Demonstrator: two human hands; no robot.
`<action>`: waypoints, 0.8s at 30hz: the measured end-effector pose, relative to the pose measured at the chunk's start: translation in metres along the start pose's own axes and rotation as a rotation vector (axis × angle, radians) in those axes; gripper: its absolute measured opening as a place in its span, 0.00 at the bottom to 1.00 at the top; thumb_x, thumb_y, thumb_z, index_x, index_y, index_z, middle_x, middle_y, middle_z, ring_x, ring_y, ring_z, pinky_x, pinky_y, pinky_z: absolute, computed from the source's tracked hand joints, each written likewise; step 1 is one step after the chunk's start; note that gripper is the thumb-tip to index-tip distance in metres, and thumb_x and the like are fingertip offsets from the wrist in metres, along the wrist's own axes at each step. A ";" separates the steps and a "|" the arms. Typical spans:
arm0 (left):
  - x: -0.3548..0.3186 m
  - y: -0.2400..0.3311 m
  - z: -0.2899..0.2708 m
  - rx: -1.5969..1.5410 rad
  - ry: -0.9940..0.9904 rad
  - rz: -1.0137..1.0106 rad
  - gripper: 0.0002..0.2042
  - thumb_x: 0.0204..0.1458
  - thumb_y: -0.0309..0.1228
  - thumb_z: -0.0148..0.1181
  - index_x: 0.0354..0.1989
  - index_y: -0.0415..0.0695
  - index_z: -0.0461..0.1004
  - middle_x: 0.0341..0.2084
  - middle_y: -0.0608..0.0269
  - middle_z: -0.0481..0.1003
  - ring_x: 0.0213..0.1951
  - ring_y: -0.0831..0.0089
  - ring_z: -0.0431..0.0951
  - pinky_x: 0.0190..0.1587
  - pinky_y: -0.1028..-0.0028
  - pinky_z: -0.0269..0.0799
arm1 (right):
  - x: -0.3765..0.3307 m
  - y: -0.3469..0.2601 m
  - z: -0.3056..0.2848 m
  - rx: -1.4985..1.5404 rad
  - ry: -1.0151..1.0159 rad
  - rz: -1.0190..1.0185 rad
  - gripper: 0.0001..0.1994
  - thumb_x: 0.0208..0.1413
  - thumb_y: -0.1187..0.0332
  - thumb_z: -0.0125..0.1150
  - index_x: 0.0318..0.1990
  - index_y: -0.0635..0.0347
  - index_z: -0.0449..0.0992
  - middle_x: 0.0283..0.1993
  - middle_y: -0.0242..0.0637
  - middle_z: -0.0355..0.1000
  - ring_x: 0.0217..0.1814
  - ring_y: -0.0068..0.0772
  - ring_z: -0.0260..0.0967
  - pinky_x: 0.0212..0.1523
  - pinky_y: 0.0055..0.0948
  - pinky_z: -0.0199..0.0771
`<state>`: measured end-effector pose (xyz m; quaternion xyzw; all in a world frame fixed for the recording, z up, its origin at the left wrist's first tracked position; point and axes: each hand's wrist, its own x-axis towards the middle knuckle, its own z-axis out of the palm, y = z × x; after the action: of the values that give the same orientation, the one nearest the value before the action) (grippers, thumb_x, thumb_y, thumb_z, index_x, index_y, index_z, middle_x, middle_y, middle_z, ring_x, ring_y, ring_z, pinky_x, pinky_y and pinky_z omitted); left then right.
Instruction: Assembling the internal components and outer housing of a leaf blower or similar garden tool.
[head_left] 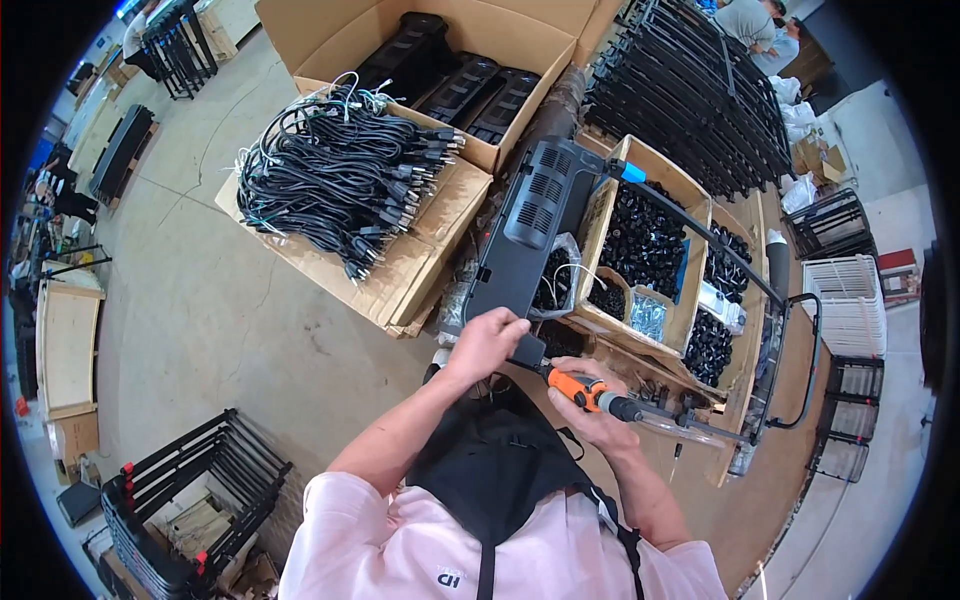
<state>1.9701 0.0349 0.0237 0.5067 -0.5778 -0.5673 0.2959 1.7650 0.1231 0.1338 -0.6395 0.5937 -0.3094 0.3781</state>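
My left hand (487,345) is closed at the near end of a long black plastic housing (500,272) with a vented, raised part. Its fingertips are pressed together; what they hold, if anything, is too small to make out. My right hand (600,425) is wrapped round an orange and grey power screwdriver (577,388), whose dark chuck points to the right. Just left of the tool, below my left fingers, sits a small black block (527,349); I cannot tell whether it belongs to the tool or the housing.
A bundle of black cables (335,170) lies on a cardboard box beyond my left hand. An open carton (545,95) holds black housings. To the right are wooden bins (597,245) of small black parts and a black metal frame (808,360). Stacked black frames (215,455) stand lower left.
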 end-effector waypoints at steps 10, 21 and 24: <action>-0.066 -0.007 0.009 -0.961 0.033 -0.422 0.12 0.74 0.38 0.52 0.51 0.43 0.77 0.34 0.70 0.78 0.27 0.82 0.69 0.28 0.79 0.64 | 0.001 0.011 0.000 0.070 -0.062 -0.026 0.18 0.53 0.74 0.74 0.52 0.60 0.79 0.52 0.39 0.82 0.46 0.26 0.78 0.52 0.28 0.79; -0.084 -0.031 0.041 -1.255 -0.041 -0.717 0.11 0.72 0.41 0.55 0.44 0.47 0.77 0.29 0.74 0.73 0.25 0.82 0.67 0.24 0.80 0.61 | -0.011 -0.005 -0.009 0.244 -0.092 0.021 0.27 0.55 0.79 0.72 0.62 0.65 0.70 0.59 0.46 0.79 0.61 0.36 0.77 0.64 0.37 0.76; -0.083 -0.031 0.042 -1.404 -0.060 -0.689 0.12 0.74 0.40 0.51 0.48 0.46 0.75 0.31 0.73 0.72 0.29 0.80 0.67 0.29 0.79 0.63 | -0.011 0.000 0.001 0.317 -0.064 0.026 0.25 0.55 0.75 0.73 0.60 0.62 0.75 0.59 0.42 0.79 0.59 0.32 0.78 0.63 0.35 0.76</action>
<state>1.9653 0.1316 0.0054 0.3359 0.0985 -0.8734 0.3386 1.7651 0.1344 0.1339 -0.5736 0.5332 -0.3736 0.4970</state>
